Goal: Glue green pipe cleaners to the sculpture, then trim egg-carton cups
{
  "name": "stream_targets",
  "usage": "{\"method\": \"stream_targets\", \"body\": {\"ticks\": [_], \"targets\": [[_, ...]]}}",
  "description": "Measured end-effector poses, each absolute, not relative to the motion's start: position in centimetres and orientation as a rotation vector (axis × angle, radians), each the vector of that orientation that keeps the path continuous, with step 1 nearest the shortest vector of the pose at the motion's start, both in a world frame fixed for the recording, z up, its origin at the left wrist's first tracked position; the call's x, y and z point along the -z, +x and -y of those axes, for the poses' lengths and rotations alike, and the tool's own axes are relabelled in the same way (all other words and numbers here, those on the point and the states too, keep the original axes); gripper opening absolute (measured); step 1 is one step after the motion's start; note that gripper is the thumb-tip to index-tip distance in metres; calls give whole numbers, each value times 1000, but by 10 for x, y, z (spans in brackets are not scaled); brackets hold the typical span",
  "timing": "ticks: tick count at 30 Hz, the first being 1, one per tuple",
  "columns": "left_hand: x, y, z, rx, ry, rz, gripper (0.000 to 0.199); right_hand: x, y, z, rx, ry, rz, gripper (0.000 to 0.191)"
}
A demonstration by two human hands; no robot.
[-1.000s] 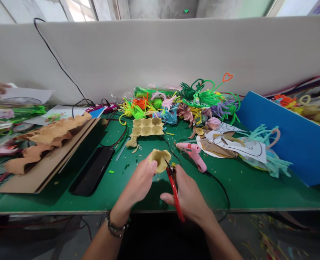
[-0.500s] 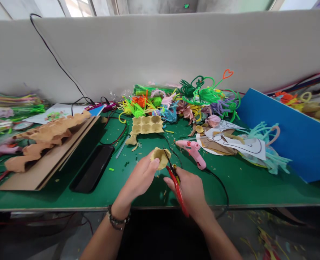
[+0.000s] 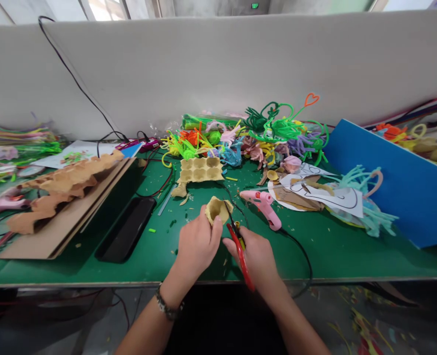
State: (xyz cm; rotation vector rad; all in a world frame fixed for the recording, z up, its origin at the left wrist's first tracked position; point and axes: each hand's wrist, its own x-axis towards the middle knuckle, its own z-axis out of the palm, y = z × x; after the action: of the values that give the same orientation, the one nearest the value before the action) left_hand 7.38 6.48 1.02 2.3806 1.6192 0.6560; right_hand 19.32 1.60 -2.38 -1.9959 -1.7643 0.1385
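My left hand [image 3: 200, 241] is closed on a pale yellow egg carton cup [image 3: 215, 209], its hollow facing up, thumb against the near side. In my right hand [image 3: 257, 254] is a pair of red-handled scissors [image 3: 243, 261]. The dark blades point up and away, and overlap the cup's right edge; I cannot tell whether they touch it. Beyond my hands sits a piece of yellow egg carton [image 3: 200, 170] with several cups. A pink glue gun [image 3: 265, 207] lies right of the cup, its cord running toward the table edge.
On the left, a black phone [image 3: 126, 230] lies beside cardboard sheets [image 3: 52, 244] topped by a brown egg carton strip [image 3: 74, 177]. Pipe cleaner bundles [image 3: 277, 128] pile up at the back. Paper cutouts [image 3: 329, 197] and a blue board [image 3: 388, 182] stand right. Scraps dot the green table [image 3: 159, 266].
My left hand has turned and shifted slightly right, with the cup turned in its fingers so more of the hollow shows. The scissors have stayed nearly in place.
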Motion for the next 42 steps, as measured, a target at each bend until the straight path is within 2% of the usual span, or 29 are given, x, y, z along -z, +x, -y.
{"method": "stream_targets", "body": {"ticks": [7, 17, 29, 35, 42], "targets": [[-19, 68, -65, -644, 2450, -1363, 29, 17, 195, -14, -162, -1922, 1797, 33], [-22, 69, -66, -502, 2483, -1420, 30, 21, 199, -13, -185, -1952, 1815, 39], [-27, 57, -76, -535, 2186, -1373, 23, 16, 199, -12, -329, -2006, 1879, 28], [-35, 54, -74, -398, 2234, -1232, 19, 3, 203, -11, -367, -1913, 1923, 37], [-46, 54, -79, -314, 2323, -1103, 18, 6, 207, -14, -223, -1834, 1940, 41]]}}
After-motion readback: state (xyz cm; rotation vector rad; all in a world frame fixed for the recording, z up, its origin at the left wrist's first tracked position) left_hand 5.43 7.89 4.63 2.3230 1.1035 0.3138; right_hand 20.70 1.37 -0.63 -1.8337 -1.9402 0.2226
